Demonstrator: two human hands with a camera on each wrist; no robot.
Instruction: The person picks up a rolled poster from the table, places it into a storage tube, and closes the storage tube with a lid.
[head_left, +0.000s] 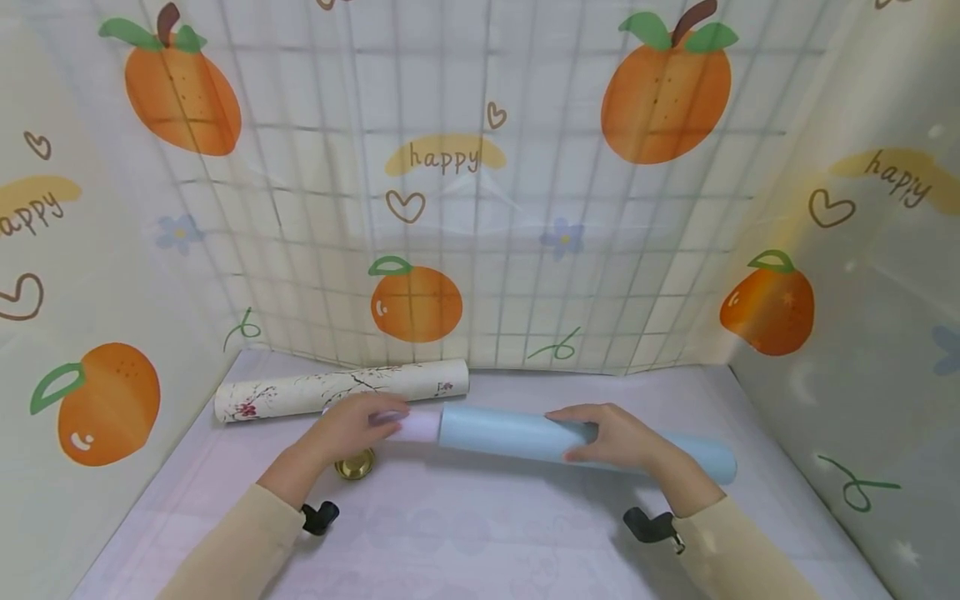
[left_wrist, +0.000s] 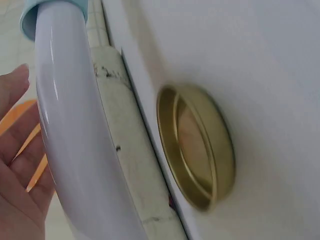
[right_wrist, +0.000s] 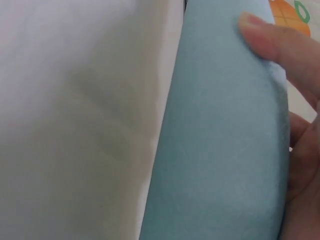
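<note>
A light blue tube point(head_left: 502, 429) lies crosswise in front of me, held off the table. Out of its left end comes a narrower, glossy lavender tube point(head_left: 420, 426), and the left wrist view shows the blue rim around it. My left hand point(head_left: 341, 433) holds the lavender tube near its left end, fingers on the far side. My right hand point(head_left: 618, 437) grips the blue tube past its middle, the thumb point(right_wrist: 260, 37) pressing on its surface. A shallow, round gold cap point(left_wrist: 222, 145) sits on the table below my left hand, its hollow side showing.
Behind the tubes lies a cream roll point(head_left: 300, 396) printed with branches and blossoms. A pale cloth covers the table point(head_left: 450, 533). Fruit-printed curtains point(head_left: 480, 208) stand at the back and both sides.
</note>
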